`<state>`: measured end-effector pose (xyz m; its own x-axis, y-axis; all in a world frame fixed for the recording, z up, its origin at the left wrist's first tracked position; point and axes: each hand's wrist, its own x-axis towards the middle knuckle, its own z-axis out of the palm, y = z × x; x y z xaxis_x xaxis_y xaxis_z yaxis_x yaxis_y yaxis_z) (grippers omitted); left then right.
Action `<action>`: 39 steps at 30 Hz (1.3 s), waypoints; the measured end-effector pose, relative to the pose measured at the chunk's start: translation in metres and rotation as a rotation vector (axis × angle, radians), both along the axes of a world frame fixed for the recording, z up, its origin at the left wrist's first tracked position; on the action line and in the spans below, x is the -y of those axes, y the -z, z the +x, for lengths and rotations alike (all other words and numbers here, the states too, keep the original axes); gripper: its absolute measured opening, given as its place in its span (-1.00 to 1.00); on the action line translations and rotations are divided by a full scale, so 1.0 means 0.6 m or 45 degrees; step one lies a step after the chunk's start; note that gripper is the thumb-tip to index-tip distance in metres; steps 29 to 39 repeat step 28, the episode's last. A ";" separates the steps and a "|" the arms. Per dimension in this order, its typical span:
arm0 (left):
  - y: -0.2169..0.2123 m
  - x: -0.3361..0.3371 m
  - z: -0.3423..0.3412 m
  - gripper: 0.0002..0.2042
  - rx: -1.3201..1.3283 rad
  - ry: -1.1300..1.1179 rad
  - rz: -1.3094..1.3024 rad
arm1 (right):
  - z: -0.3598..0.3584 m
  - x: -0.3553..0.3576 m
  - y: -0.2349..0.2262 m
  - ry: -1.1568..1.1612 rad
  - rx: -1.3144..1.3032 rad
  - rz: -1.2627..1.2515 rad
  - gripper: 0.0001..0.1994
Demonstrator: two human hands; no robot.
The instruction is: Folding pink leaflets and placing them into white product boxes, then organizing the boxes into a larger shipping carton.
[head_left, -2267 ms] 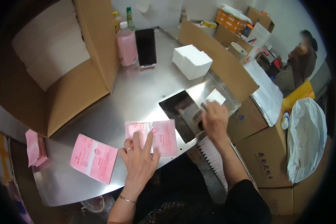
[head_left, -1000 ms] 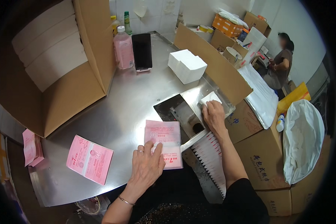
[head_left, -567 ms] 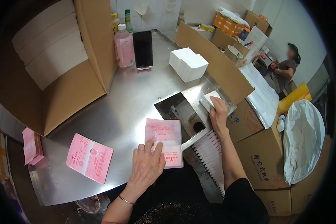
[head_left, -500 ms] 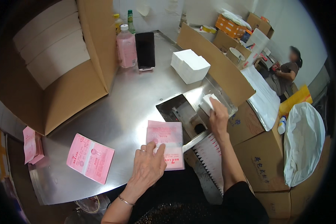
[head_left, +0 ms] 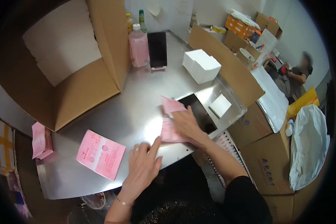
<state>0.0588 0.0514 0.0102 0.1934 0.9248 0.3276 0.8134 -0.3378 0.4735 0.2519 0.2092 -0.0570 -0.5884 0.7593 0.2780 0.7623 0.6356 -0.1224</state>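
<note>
My right hand (head_left: pixel 186 125) lies flat on a pink printed leaflet (head_left: pixel 170 108) at the middle of the steel table (head_left: pixel 138 108), pressing it down. My left hand (head_left: pixel 143 166) rests near the table's front edge, fingers spread, its fingertips touching the lower edge of the same leaflet. A second pink leaflet (head_left: pixel 100 154) lies flat to the left of my left hand. A dark tray (head_left: pixel 199 110) sits partly under my right hand, with a small white box (head_left: pixel 220 105) beside it.
A big open cardboard box (head_left: pixel 74 63) holding white stacks stands at the left. A pink bottle (head_left: pixel 139 45), a black phone (head_left: pixel 157 49) and a white box (head_left: pixel 201 65) stand at the back. Cardboard boxes (head_left: pixel 265 164) and a white bag (head_left: pixel 310 149) are to the right; a person (head_left: pixel 296 74) sits far right. More pink leaflets (head_left: pixel 39 140) hang at the left edge.
My right hand left the small white box and came left onto the pink leaflet. My left hand slid back off the leaflet toward the front edge.
</note>
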 end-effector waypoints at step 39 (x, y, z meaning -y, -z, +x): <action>0.071 0.042 -0.180 -0.75 -0.192 -0.754 -0.035 | 0.129 -0.284 -0.158 0.534 -0.085 0.628 -0.76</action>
